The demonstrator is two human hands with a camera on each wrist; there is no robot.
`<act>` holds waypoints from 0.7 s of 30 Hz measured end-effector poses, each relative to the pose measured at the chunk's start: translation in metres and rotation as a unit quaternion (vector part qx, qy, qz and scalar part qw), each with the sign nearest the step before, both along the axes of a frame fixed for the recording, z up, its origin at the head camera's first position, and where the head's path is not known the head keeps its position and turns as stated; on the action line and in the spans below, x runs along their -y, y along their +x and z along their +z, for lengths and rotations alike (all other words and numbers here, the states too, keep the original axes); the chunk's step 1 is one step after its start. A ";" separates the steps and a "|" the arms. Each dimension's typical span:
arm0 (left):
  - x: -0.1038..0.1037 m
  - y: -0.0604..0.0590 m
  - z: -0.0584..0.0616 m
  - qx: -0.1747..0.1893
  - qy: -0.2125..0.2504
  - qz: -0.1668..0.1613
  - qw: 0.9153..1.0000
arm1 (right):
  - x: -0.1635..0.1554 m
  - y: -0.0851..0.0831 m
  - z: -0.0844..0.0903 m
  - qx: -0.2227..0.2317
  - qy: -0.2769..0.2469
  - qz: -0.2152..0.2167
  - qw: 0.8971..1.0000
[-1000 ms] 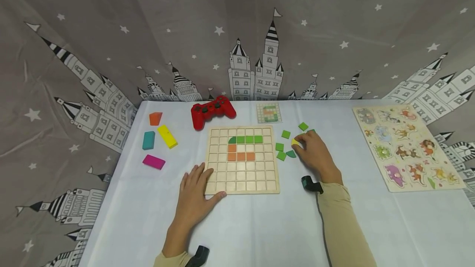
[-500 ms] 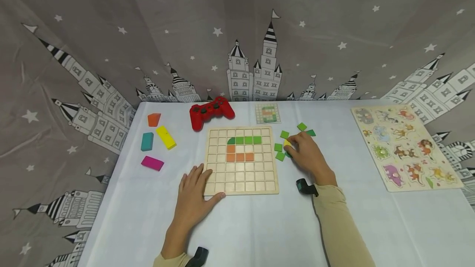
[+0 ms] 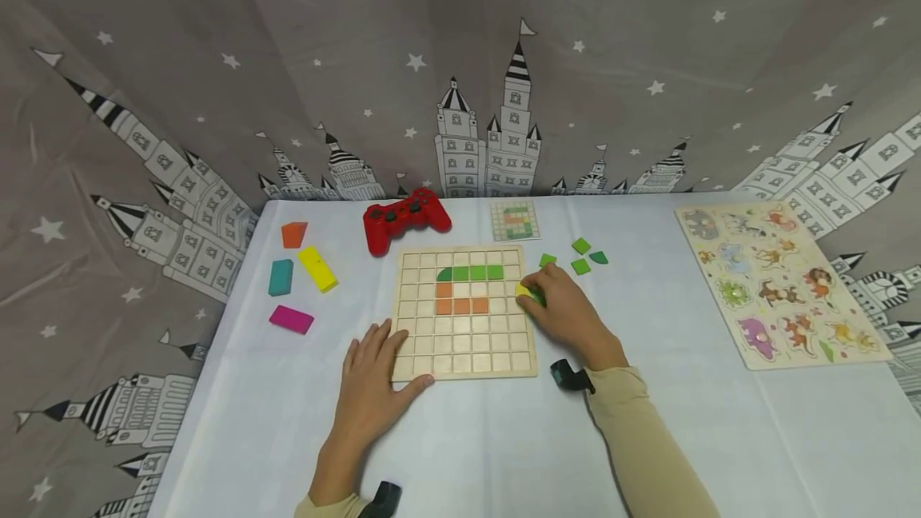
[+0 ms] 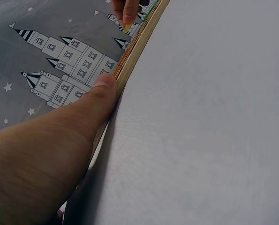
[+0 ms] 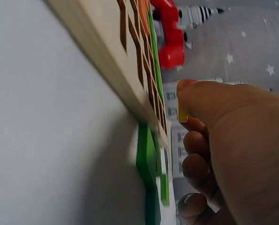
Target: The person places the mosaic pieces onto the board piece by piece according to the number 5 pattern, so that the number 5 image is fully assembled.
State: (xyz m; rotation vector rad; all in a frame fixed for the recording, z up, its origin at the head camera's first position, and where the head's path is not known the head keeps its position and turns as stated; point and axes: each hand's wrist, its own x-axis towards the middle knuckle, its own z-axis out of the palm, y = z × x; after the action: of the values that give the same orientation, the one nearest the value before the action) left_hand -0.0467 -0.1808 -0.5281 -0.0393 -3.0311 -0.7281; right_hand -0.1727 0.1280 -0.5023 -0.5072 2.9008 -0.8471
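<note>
A wooden grid board [image 3: 475, 344] lies before me, bearing a row of green tiles [image 3: 478, 272] and several orange tiles [image 3: 462, 306]. My left hand [image 3: 372, 380] rests at its lower left corner, fingers spread; in the left wrist view the thumb [image 4: 101, 89] touches the board's edge. Between thumb and fingers my right hand [image 3: 570, 312] pinches a yellow tile [image 5: 182, 110], held above the board's right edge. Loose green tiles [image 3: 580, 266] lie beyond that hand, and others are partly hidden under it.
A small pattern card [image 3: 515, 221] and a red game controller [image 3: 406, 220] lie behind the board. Coloured blocks [image 3: 317, 268] are at the left. An animal puzzle board [image 3: 780, 286] occupies the right side. A grey printed curtain [image 3: 345, 38] hangs behind the table.
My right hand has moved left with the yellow tile, from among the loose green tiles to the board's right edge. The left hand has stayed at the board's corner.
</note>
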 end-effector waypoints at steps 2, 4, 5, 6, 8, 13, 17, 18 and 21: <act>0.000 0.000 0.000 0.000 0.000 0.001 1.000 | 0.005 0.002 0.000 -0.005 -0.002 0.010 1.000; 0.000 0.000 0.001 0.003 0.002 0.001 1.000 | 0.009 0.004 0.001 -0.005 -0.002 0.016 1.000; 0.000 0.000 0.001 0.006 0.002 0.002 1.000 | 0.011 0.005 0.001 -0.005 -0.002 0.019 1.000; 0.000 0.000 0.002 0.008 0.001 0.002 1.000 | 0.013 0.006 0.001 -0.003 0.000 0.021 1.000; 0.000 0.000 0.002 0.014 0.002 0.002 1.000 | 0.016 0.007 0.001 0.000 0.002 0.025 1.000; 0.000 0.001 0.004 0.022 0.001 0.003 1.000 | 0.023 0.009 -0.001 0.003 0.014 0.037 0.999; 0.000 0.001 0.003 0.022 0.003 0.003 1.000 | 0.026 0.009 -0.003 -0.005 0.029 0.040 0.999; 0.000 0.001 0.003 0.022 0.003 0.002 1.000 | 0.027 0.009 -0.003 -0.007 0.031 0.040 0.999; 0.000 0.000 0.002 0.018 0.004 0.001 1.000 | 0.028 0.010 -0.003 -0.019 0.030 0.042 0.999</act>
State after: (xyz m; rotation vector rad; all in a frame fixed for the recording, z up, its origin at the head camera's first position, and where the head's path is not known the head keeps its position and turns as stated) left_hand -0.0463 -0.1804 -0.5257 -0.0233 -3.0613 -0.7479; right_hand -0.1632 0.0999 -0.5050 -0.6401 2.9050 -0.7460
